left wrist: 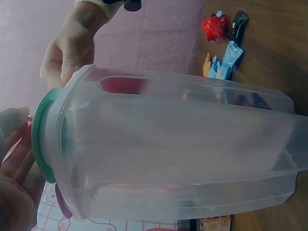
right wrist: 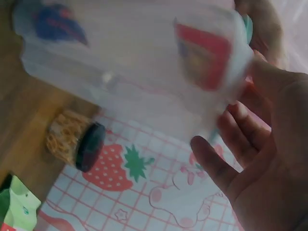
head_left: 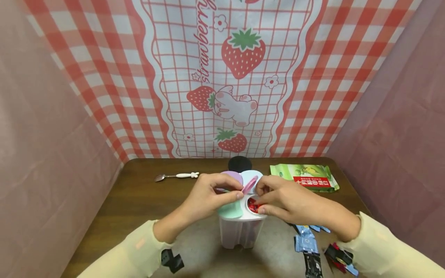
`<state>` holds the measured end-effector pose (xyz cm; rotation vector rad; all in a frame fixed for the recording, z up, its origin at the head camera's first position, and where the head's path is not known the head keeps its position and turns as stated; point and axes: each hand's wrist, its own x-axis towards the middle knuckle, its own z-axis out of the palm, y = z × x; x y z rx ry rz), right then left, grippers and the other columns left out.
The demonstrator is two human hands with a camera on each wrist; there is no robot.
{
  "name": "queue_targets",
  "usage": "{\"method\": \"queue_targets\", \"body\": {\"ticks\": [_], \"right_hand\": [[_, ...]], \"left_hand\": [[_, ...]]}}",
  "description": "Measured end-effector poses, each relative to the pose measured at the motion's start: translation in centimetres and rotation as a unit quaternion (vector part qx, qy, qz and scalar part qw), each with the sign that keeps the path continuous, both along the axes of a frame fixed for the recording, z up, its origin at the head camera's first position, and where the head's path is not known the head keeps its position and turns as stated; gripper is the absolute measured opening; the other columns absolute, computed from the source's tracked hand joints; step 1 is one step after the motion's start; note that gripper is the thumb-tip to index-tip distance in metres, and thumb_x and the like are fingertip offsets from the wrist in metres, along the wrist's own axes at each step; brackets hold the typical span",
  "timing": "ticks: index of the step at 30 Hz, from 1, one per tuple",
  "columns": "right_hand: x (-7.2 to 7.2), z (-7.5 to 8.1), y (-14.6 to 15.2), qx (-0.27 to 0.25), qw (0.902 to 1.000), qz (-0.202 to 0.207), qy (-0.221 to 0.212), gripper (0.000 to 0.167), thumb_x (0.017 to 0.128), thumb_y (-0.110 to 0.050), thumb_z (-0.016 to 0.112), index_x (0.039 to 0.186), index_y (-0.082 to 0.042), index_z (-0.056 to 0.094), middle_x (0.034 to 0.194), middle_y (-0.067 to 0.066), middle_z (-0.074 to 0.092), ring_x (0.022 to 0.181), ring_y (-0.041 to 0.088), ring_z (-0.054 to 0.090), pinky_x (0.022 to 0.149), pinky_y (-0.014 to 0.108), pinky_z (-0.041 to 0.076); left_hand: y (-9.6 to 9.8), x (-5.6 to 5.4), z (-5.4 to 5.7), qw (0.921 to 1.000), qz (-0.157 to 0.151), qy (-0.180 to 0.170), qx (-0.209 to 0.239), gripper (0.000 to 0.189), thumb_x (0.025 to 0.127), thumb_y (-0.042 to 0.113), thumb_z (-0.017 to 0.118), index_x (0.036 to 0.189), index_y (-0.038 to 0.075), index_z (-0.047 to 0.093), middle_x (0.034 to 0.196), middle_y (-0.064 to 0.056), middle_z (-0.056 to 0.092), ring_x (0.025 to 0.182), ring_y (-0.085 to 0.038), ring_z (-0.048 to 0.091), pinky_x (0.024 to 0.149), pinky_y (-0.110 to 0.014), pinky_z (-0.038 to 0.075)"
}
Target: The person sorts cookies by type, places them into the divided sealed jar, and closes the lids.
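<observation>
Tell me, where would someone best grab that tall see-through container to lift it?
Probably by the side walls of the container, just under its white top, from left and right together. It stands upright and narrows toward its base, while the top juts out like a ledge that should help prevent slipping. I'd avoid the tilted-up pink lid.

Head view: high, from the near side, facing far and down; widest, taking in table and curtain. Left wrist view: close, left of the container, facing right, turned sideways. Right wrist view: close, from the right, facing far, also sideways. Shared by both wrist views: container, jar, curtain.
</observation>
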<state>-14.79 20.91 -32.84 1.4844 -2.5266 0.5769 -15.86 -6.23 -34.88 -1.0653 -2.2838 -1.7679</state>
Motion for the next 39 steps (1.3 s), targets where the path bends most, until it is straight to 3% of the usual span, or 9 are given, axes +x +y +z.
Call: {"method": "queue_targets", "body": {"ticks": [4,10,16,20,29,34,39], "right_hand": [[0.0,-0.2,-0.1,-0.018,0.9996,-0.014,0.019,0.005,0.094,-0.033,0.076,0.094,-0.03,0.072,0.107,-0.014,0.057,0.096,0.002,0.053,0.079,0.026,0.052],[0.0,-0.2,1.2,-0.069,0.9964,-0.02,-0.045,0.018,0.09,-0.026,0.081,0.103,-0.032,0.07,0.113,-0.015,0.064,0.104,0.001,0.061,0.085,0.027,0.056],[0.6,0.2,4.5,-0.098,0.9932,-0.027,-0.058,0.037,0.087,-0.013,0.083,0.115,-0.034,0.069,0.119,-0.015,0.067,0.109,0.005,0.064,0.084,0.023,0.056],[1.3,-0.4,7.4,-0.095,0.9926,-0.063,-0.042,0.047,0.083,-0.008,0.085,0.118,-0.036,0.067,0.117,-0.02,0.066,0.106,0.002,0.064,0.081,0.018,0.054],[3.4,-5.2,13.2,-0.099,0.9816,-0.148,-0.069,0.043,0.079,-0.008,0.088,0.11,-0.031,0.069,0.106,-0.016,0.068,0.082,-0.001,0.062,0.065,0.015,0.052],[4.8,-8.3,16.2,-0.101,0.9712,-0.188,-0.105,0.04,0.078,-0.01,0.089,0.106,-0.03,0.069,0.101,-0.017,0.069,0.08,0.001,0.062,0.059,0.017,0.05],[6.1,-11.4,18.7,-0.093,0.9629,-0.216,-0.132,0.038,0.079,-0.012,0.088,0.109,-0.029,0.07,0.102,-0.018,0.069,0.087,0.0,0.063,0.061,0.02,0.051]], "left_hand": [[0.0,-0.1,0.2,1.0,-0.001,-0.001,0.003,0.011,0.088,0.013,0.082,0.098,0.009,0.08,0.095,-0.004,0.077,0.087,-0.01,0.073,0.074,-0.031,0.065],[0.0,-0.2,0.3,1.0,0.002,-0.005,0.004,0.011,0.088,0.012,0.082,0.098,0.009,0.08,0.094,-0.004,0.078,0.086,-0.01,0.073,0.074,-0.031,0.065],[0.2,-0.4,0.3,0.9999,-0.001,-0.005,0.009,0.011,0.087,0.011,0.083,0.097,0.008,0.08,0.094,-0.004,0.078,0.086,-0.01,0.073,0.074,-0.033,0.065],[0.1,-0.4,0.5,1.0,0.0,-0.002,0.009,0.011,0.087,0.01,0.083,0.097,0.008,0.08,0.095,-0.005,0.078,0.085,-0.009,0.073,0.074,-0.034,0.065],[0.1,-0.3,0.5,0.9999,0.006,-0.006,0.006,0.012,0.086,0.01,0.083,0.098,0.009,0.08,0.094,-0.004,0.078,0.085,-0.01,0.073,0.075,-0.033,0.065],[0.1,-0.2,0.5,0.9999,0.004,-0.011,0.008,0.012,0.087,0.01,0.083,0.098,0.008,0.08,0.094,-0.004,0.078,0.086,-0.01,0.073,0.075,-0.034,0.065],[0.2,-0.1,0.3,0.9999,0.002,-0.013,0.01,0.012,0.087,0.01,0.083,0.098,0.008,0.08,0.095,-0.005,0.078,0.086,-0.01,0.073,0.075,-0.033,0.065]]}}
